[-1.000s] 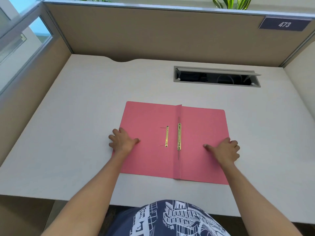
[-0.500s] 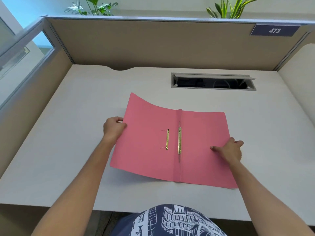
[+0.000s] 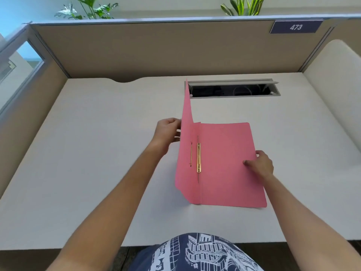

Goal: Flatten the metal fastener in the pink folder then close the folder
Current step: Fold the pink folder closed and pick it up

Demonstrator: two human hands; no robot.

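Left hand (image 3: pixel 168 132) is pinching the outer edge of the folder's left cover, which stands nearly upright. Right hand (image 3: pixel 260 165) lies on the right cover's outer edge, thumb pressed down on top, holding it flat. Biggest thing here is the desk (image 3: pixel 97 153), with a cable slot (image 3: pixel 232 89) near its back edge. Pink folder (image 3: pixel 226 165) sits around the middle of the desk, a bit toward the right, half open. Gold metal fastener (image 3: pixel 198 157) lies flat along the spine fold, with its thin clip bar (image 3: pixel 191 154) on the raised cover just beside it.
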